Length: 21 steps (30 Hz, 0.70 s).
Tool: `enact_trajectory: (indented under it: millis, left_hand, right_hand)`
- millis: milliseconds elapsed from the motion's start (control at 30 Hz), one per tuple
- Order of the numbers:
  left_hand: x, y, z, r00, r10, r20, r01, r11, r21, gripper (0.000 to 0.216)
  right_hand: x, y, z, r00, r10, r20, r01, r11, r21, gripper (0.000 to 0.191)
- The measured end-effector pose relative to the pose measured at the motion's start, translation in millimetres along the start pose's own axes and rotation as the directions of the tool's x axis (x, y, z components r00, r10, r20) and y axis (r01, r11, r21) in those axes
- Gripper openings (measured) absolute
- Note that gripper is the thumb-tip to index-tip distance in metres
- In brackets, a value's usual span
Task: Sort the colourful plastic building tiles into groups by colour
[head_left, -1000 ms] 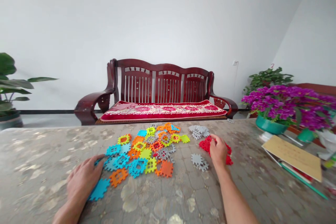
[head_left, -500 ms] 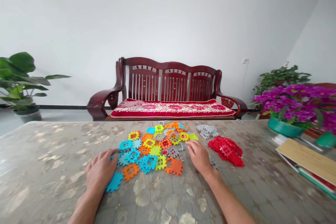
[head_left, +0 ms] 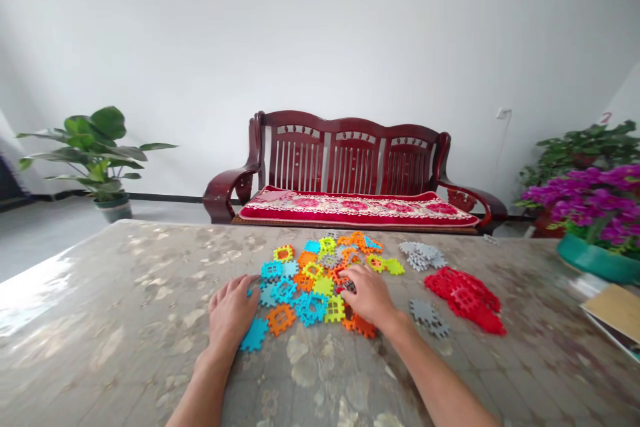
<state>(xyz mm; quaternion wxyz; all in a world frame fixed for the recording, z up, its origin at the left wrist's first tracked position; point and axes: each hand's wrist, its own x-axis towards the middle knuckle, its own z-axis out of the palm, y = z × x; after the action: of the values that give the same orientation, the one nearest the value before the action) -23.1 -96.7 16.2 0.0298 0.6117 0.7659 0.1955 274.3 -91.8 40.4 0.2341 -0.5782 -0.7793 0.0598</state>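
Observation:
A spread of flat interlocking plastic tiles in blue, orange, lime green and grey lies between my hands. My left hand (head_left: pixel 233 310) rests low on the table, its fingers stretched out along the left edge of the blue tiles (head_left: pixel 254 335). My right hand (head_left: pixel 369 293) is over the right side of the spread, thumb and fingers curled around a grey tile (head_left: pixel 349 285) that is mostly hidden beneath it. An orange tile (head_left: pixel 361 327) lies just under that hand's near side. Two loose grey tiles (head_left: pixel 423 311) lie right of my right wrist.
A heap of red tiles (head_left: pixel 465 299) and a pile of grey tiles (head_left: pixel 423 255) lie at the right. Beyond them stand a teal pot of purple flowers (head_left: pixel 595 257) and a tan board (head_left: pixel 613 310). A wooden bench (head_left: pixel 350 147) is past the table's far edge.
My right hand has moved left over the tiles and now covers grey ones it was beside. The loose grey tiles by my wrist show more fully. The view has turned left.

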Motion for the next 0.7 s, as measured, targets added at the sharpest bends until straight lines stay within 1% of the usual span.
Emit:
enact_trajectory:
  millis: [100, 200, 300, 367, 433, 467, 533, 633, 700]
  left_hand:
    - [0.7, -0.8, 1.9, 1.0, -0.005, -0.008, 0.005, 1.0, -0.018, 0.041]
    - [1.1, -1.0, 2.9, 1.0, -0.005, -0.025, 0.004, 0.999, -0.034, 0.04]
    - [1.0, -0.6, 2.3, 0.999, -0.001, -0.032, 0.0, 0.999, -0.046, 0.041]
    - [0.7, -0.2, 1.7, 1.0, 0.0, -0.022, -0.001, 0.999, -0.051, 0.042]
    - [0.4, 0.1, 1.3, 1.0, -0.005, -0.018, 0.004, 0.999, -0.054, 0.042]
    - [0.3, 0.2, 1.2, 1.0, -0.007, -0.021, 0.006, 0.999, -0.054, 0.041]
    - [0.2, 0.1, 1.3, 0.999, -0.007, -0.031, 0.006, 0.999, -0.052, 0.041]
    - [0.6, -0.4, 1.7, 1.0, 0.002, -0.027, -0.003, 0.999, -0.039, 0.041]
    - [0.9, -0.5, 1.8, 1.0, 0.004, -0.015, -0.004, 1.0, -0.026, 0.042]
  right_hand:
    - [-4.4, 3.3, 3.6, 0.996, 0.089, -0.004, -0.089, 0.995, -0.043, 0.032]
    - [-8.2, 16.8, 5.5, 0.992, 0.126, -0.032, -0.126, 0.992, -0.002, 0.03]
    - [-10.3, 34.1, 5.4, 0.978, 0.151, -0.145, -0.147, 0.988, 0.035, 0.035]
    - [-12.0, 43.0, 4.2, 0.957, 0.158, -0.244, -0.159, 0.987, 0.015, 0.041]
    - [-14.2, 46.6, 2.0, 0.94, 0.121, -0.32, -0.139, 0.99, -0.036, 0.041]
    - [-15.3, 46.2, 0.6, 0.938, 0.088, -0.336, -0.116, 0.991, -0.065, 0.038]
    - [-17.1, 41.6, -2.0, 0.949, 0.015, -0.314, -0.05, 0.993, -0.105, 0.032]
    - [-18.0, 31.6, -3.3, 0.98, -0.068, -0.186, 0.052, 0.995, -0.089, 0.026]
    - [-17.8, 27.4, -2.2, 0.99, -0.091, -0.11, 0.085, 0.995, -0.058, 0.027]
